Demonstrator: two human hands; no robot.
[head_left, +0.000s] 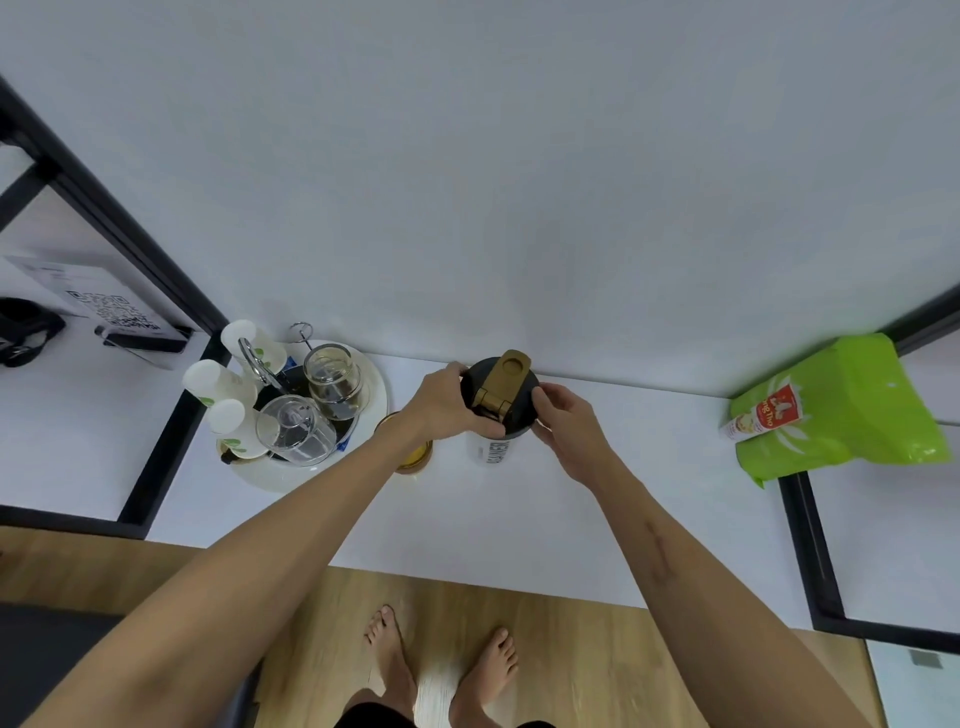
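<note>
A white shaker bottle (493, 451) with dark lettering stands upright on the white counter (649, 499) near the back wall. Its black lid (522, 400) carries a gold flip cap (505, 382). My left hand (445, 401) grips the lid's left side, thumb curled over the front rim. On the lid's right side, my right hand (566, 418) holds it with curled fingers. A glass of yellow liquid (415, 456) sits just left of the bottle, mostly hidden under my left wrist.
A round white tray (376, 387) at left holds three paper cups (218, 384), a glass jar (332, 382) and an upturned glass mug (296, 428). A green bag (841, 410) with a small red-and-white tube (761, 420) lies at right. Black frame bars flank the counter.
</note>
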